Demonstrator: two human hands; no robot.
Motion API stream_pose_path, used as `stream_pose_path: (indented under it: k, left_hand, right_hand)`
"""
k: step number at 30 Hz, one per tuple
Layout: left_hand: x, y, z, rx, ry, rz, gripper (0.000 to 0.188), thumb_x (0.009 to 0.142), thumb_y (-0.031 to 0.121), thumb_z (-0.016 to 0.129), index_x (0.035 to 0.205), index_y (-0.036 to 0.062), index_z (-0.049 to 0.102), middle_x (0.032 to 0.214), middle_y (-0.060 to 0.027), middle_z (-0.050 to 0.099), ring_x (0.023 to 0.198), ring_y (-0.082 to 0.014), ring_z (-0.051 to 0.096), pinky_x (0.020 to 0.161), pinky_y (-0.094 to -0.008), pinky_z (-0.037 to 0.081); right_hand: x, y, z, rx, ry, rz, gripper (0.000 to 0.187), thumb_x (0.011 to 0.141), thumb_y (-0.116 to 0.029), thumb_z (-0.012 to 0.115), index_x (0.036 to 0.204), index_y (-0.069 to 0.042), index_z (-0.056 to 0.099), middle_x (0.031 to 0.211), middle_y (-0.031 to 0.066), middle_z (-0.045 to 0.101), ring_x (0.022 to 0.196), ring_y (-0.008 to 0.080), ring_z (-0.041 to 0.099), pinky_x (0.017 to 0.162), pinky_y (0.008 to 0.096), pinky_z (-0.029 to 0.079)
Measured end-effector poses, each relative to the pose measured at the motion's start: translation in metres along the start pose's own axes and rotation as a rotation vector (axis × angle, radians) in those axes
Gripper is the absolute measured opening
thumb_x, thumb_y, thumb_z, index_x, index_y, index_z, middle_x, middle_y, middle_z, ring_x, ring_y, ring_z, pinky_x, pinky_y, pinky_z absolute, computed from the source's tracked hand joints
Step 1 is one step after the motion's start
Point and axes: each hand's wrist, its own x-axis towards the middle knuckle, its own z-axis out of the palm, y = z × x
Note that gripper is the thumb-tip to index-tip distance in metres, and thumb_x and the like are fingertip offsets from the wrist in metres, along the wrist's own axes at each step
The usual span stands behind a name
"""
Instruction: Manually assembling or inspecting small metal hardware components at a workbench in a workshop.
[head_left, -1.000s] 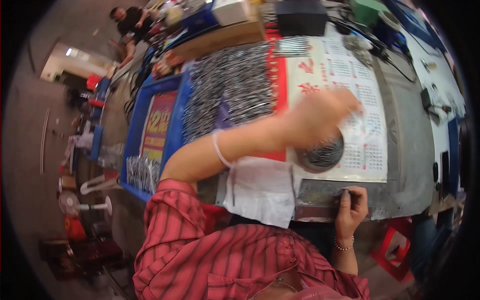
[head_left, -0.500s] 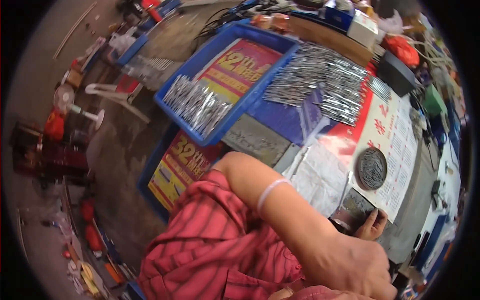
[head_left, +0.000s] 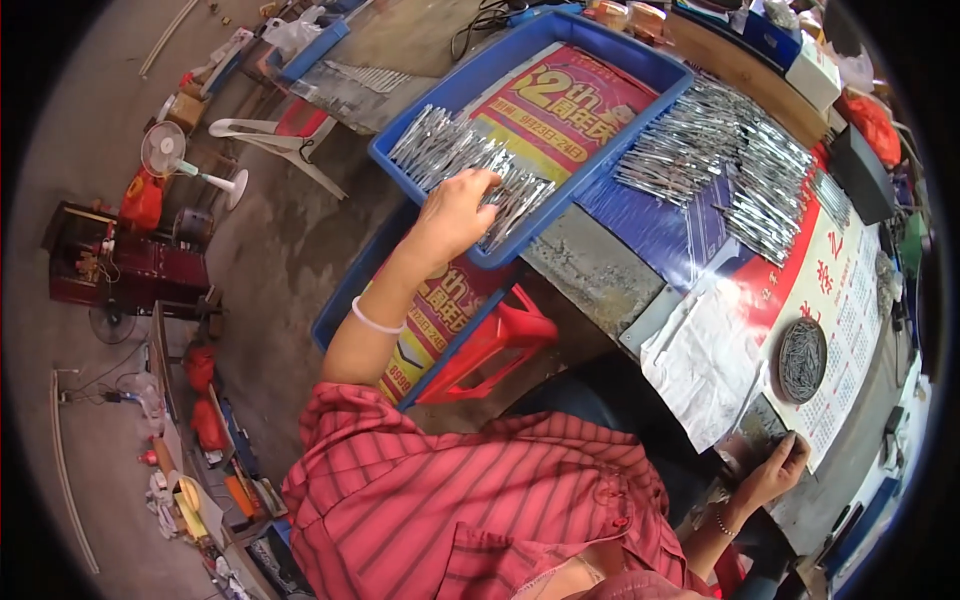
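Now that your left hand has swung to the blue tray, work centres on its metal pieces.
It curls; your right hand does too. What either pinches, I cannot tell.

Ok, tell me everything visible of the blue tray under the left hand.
The blue tray is rectangular, apparently plastic, with low walls. A red and yellow sheet lines it; slim silvery pieces lie across its near end. At the table's left, it partly hides another blue tray. The left hand is at the pieces; contact is unclear.
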Motion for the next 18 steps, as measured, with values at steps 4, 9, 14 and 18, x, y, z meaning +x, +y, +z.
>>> stream_pose_path:
  k: [4, 9, 14, 18]
  left_hand:
    - [0.002, -0.005, 0.001, 0.159, -0.102, 0.037, 0.022, 0.076, 0.008, 0.056, 0.096, -0.0013, 0.062, 0.091, -0.0208, 0.064, 0.086, -0.0353, 0.062, 0.077, -0.0407, 0.05]
    - [0.001, 0.004, 0.001, 0.071, -0.071, 0.032, 0.019, 0.075, 0.005, 0.056, 0.092, -0.0015, 0.062, 0.089, -0.0205, 0.064, 0.083, -0.0362, 0.062, 0.075, -0.042, 0.049]
    - [0.002, 0.016, 0.003, -0.036, 0.074, -0.074, 0.024, 0.074, 0.003, 0.056, 0.098, -0.0015, 0.06, 0.088, -0.0193, 0.063, 0.081, -0.0303, 0.064, 0.074, -0.0367, 0.05]
    - [-0.02, 0.027, -0.007, -0.454, 0.26, -0.191, 0.027, 0.088, -0.002, 0.054, 0.115, -0.0037, 0.053, 0.099, -0.0101, 0.063, 0.095, -0.0168, 0.061, 0.082, -0.0275, 0.048]
  right_hand:
    - [0.0, -0.004, 0.003, -0.024, 0.001, 0.009, 0.01, 0.095, -0.011, 0.052, 0.091, -0.002, 0.054, 0.076, -0.0036, 0.047, 0.065, 0.0049, 0.039, 0.058, 0.0191, 0.032]
    - [0.016, -0.008, -0.01, -0.06, -0.082, -0.011, 0.008, 0.094, -0.008, 0.052, 0.095, -0.001, 0.055, 0.078, 0.0008, 0.053, 0.069, 0.0073, 0.047, 0.063, 0.0203, 0.039]
    - [0.048, -0.034, -0.01, -0.261, -0.247, -0.053, 0.007, 0.09, -0.007, 0.055, 0.09, 0.0, 0.056, 0.078, 0.003, 0.054, 0.073, 0.0097, 0.049, 0.068, 0.0234, 0.042]
    - [0.087, -0.032, 0.006, -0.275, -0.367, -0.201, 0.012, 0.085, -0.003, 0.058, 0.094, 0.003, 0.055, 0.08, 0.0088, 0.057, 0.075, 0.0141, 0.054, 0.07, 0.0279, 0.045]
